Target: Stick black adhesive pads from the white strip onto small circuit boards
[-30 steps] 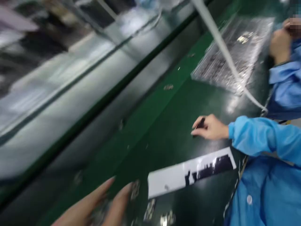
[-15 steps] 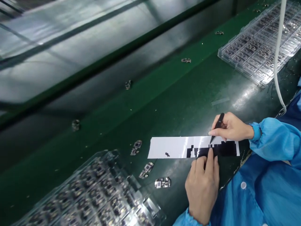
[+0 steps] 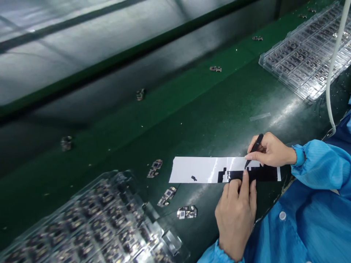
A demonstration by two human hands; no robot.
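Note:
A white backing strip (image 3: 197,165) with black sticker pieces (image 3: 270,173) along its right part lies on the green worktop. One small loose-looking black piece (image 3: 194,178) sits toward its left end. My left hand (image 3: 236,215) rests at the strip's lower edge, index finger stretched onto the black part, other fingers lying beside it. From the right, my right hand (image 3: 270,149) is closed around slim black tweezers (image 3: 256,146). Their tip points down at the upper edge of the black part, just above my left index fingertip. Whether the tip grips a piece is too small to tell.
Several small circuit boards (image 3: 187,212) lie left of my left hand, others along the green table's far side. A clear tray of boards (image 3: 109,219) stands at lower left, another clear tray (image 3: 301,62) at upper right. A white cable (image 3: 333,73) hangs at the right.
The view has shifted a little, so the boards and left tray appear further left. Both hands stay at the strip, with the tweezers' tip at nearly the same spot.

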